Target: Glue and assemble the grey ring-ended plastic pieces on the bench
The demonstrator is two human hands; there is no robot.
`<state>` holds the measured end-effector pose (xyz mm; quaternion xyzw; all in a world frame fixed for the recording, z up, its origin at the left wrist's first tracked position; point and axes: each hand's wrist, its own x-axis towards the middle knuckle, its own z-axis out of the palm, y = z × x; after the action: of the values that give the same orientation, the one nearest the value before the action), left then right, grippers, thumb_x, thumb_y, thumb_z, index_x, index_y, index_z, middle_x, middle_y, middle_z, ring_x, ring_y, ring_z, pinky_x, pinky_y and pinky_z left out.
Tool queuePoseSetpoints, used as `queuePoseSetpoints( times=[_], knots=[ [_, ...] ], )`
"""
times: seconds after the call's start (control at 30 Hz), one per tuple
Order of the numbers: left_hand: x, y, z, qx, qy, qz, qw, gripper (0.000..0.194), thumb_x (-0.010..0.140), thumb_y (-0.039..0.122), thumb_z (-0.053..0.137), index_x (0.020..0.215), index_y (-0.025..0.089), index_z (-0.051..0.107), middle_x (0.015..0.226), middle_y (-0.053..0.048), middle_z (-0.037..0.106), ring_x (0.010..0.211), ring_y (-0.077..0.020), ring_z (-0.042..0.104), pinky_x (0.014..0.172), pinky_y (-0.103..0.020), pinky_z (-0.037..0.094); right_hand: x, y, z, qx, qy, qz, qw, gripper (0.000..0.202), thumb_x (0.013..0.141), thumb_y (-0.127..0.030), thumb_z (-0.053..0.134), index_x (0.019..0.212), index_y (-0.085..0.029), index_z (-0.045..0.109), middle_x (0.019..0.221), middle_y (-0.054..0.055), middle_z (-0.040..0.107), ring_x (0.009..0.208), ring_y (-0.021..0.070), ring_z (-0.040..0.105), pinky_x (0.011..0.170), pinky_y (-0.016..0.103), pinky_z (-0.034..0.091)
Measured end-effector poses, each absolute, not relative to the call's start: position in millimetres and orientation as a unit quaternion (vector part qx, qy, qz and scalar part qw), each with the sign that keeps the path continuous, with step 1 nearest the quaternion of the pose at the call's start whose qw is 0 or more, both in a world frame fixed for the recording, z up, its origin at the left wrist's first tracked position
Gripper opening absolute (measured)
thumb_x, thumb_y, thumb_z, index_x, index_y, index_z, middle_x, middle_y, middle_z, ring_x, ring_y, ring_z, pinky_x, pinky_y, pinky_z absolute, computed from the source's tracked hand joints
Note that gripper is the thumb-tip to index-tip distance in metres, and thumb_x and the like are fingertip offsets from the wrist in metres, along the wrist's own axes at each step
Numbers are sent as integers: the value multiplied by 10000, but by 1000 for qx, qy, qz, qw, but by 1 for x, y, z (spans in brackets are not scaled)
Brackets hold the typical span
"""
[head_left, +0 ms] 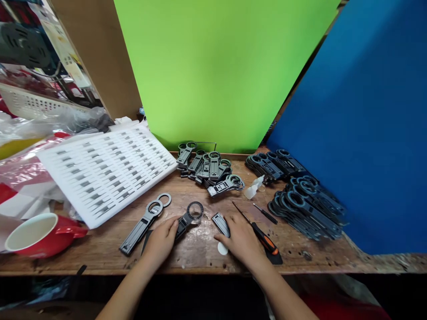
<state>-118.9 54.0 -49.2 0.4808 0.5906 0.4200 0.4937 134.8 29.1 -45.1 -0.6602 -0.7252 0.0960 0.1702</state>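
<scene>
My left hand point(160, 240) is closed around the lower part of a dark ring-ended plastic piece point(183, 223), its ring pointing away from me. Between the fingers and thumb of my right hand point(244, 236) is a short grey rectangular plastic piece point(220, 223), its near end partly covered. A round white disc point(223, 249) lies by my right thumb. Left of my left hand, two lighter grey ring-ended pieces point(138, 232) overlap on the wooden bench point(203, 258). Just right of my right hand lie a black-and-orange screwdriver point(266, 241) and a smaller black screwdriver point(265, 213).
A heap of grey ring-ended pieces point(213, 166) sits at the back, with dark stacks point(307, 206) on the right. Small white bottles point(251, 191) lie between. On the left are a white board point(96, 160) holding rows of metal parts and a red mug point(43, 242). Green point(213, 71) and blue panels point(360, 133) stand behind.
</scene>
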Motion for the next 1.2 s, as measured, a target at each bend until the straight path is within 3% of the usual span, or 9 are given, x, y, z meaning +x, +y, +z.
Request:
queuePoseSetpoints(
  times=[0.1, 0.2, 0.33, 0.43, 0.57, 0.7, 0.8, 1.03, 1.2],
  knots=[
    [-115, 70, -46, 527, 582, 414, 461, 177, 638, 262, 719, 813, 252, 742, 951, -76, 679, 1123, -321, 498, 1079, -402, 210, 133, 30, -41, -660, -725, 100, 173, 223, 760, -321, 620, 931, -178, 615, 913, 104, 621, 888, 263, 584, 774, 377, 448],
    [-102, 59, -40, 522, 576, 410, 476, 146, 650, 319, 719, 773, 243, 740, 951, -90, 658, 1132, -320, 477, 1078, -399, 208, 129, 19, -34, -644, -706, 95, 279, 260, 778, -283, 593, 1016, -180, 568, 972, 101, 630, 908, 255, 600, 787, 393, 473],
    [-73, 10, -35, 326, 453, 335, 759, 381, 777, 522, 553, 823, 189, 731, 876, -108, 691, 987, -278, 592, 959, -412, 383, 107, -12, -32, -477, -734, 28, 484, 465, 793, -202, 567, 1231, -253, 418, 1063, 84, 619, 1025, 243, 589, 873, 419, 478],
    [-62, -15, -30, 129, 375, 371, 839, 488, 803, 561, 496, 999, 158, 689, 920, -114, 705, 1002, -270, 614, 927, -408, 431, 86, -31, -38, -371, -819, 42, 436, 566, 792, -262, 557, 1325, -261, 367, 1098, 93, 619, 1104, 267, 554, 932, 455, 456],
    [-69, -21, -27, 26, 445, 438, 781, 345, 827, 419, 545, 1016, 162, 676, 1018, -99, 704, 1099, -251, 579, 996, -385, 397, 71, -39, -47, -350, -867, 83, 346, 701, 774, -446, 590, 1377, -198, 331, 1162, 132, 598, 1125, 304, 533, 955, 501, 433],
    [-74, -23, -32, 74, 537, 462, 701, 236, 808, 340, 600, 954, 183, 698, 1166, -65, 654, 1265, -213, 433, 1095, -337, 265, 60, -39, -49, -457, -816, 107, 338, 551, 831, -230, 528, 1355, -184, 364, 1220, 149, 545, 1129, 276, 515, 907, 432, 474],
    [-74, -26, -34, 161, 563, 454, 671, 281, 725, 369, 684, 943, 193, 707, 1191, -54, 641, 1282, -224, 408, 1105, -338, 246, 54, -36, -43, -490, -779, 149, 362, 351, 832, -165, 518, 1181, -196, 493, 1134, 119, 569, 1067, 244, 530, 883, 397, 473],
    [-86, -20, -29, 274, 581, 451, 619, 574, 610, 638, 649, 867, 128, 710, 959, -107, 718, 952, -273, 626, 868, -364, 475, 59, -25, -21, -437, -769, 285, 369, 60, 827, -185, 562, 834, -210, 507, 834, 26, 598, 795, 175, 541, 706, 291, 454],
    [-100, -7, -27, 233, 618, 473, 584, 670, 541, 696, 652, 851, 104, 692, 806, -101, 718, 708, -224, 633, 646, -318, 494, 54, -34, -21, -364, -814, 222, 394, 109, 851, -180, 525, 956, -199, 548, 829, 46, 624, 751, 175, 528, 663, 282, 447]
  ],
)
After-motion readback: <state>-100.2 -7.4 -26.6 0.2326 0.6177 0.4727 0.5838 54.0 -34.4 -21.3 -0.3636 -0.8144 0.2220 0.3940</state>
